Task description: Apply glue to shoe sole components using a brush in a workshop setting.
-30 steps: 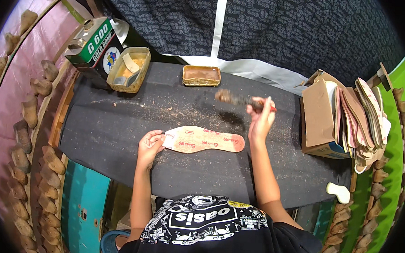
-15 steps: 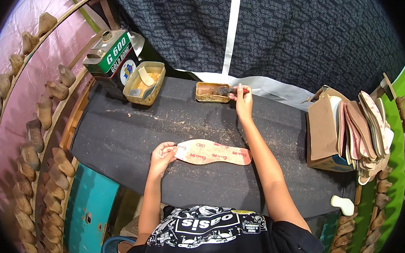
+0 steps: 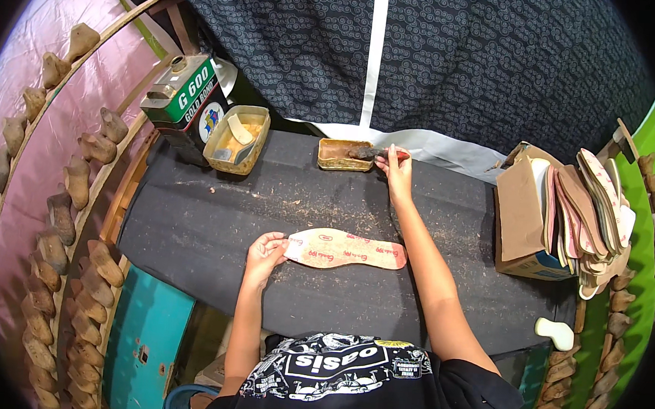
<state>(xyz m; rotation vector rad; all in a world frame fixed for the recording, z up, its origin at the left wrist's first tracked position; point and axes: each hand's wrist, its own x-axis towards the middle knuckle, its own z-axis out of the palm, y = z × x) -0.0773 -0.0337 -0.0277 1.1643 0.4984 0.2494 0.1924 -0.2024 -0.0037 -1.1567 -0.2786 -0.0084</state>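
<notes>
My left hand (image 3: 266,255) pinches the left end of a tan insole (image 3: 347,251) with red print, which lies crosswise at the middle of the dark table. Farther off, my right hand (image 3: 397,167) is closed round the red handle of a brush (image 3: 364,153). The brush's dark bristles reach into the right part of a small rectangular glue tray (image 3: 333,163). That tray, crusted with amber glue, stands near the table's far edge.
At the far left are a green and black metal can (image 3: 187,102) and a yellowish plastic tub (image 3: 229,162) with pale pieces inside. A cardboard box (image 3: 521,209) full of insoles stands at the right, by a white sole-shaped piece (image 3: 554,333). Wooden shoe lasts (image 3: 61,218) line racks on both sides.
My right hand has tilted the brush and lowered it a little toward the tray's right end. My left hand stays on the insole; the whole view has shifted slightly.
</notes>
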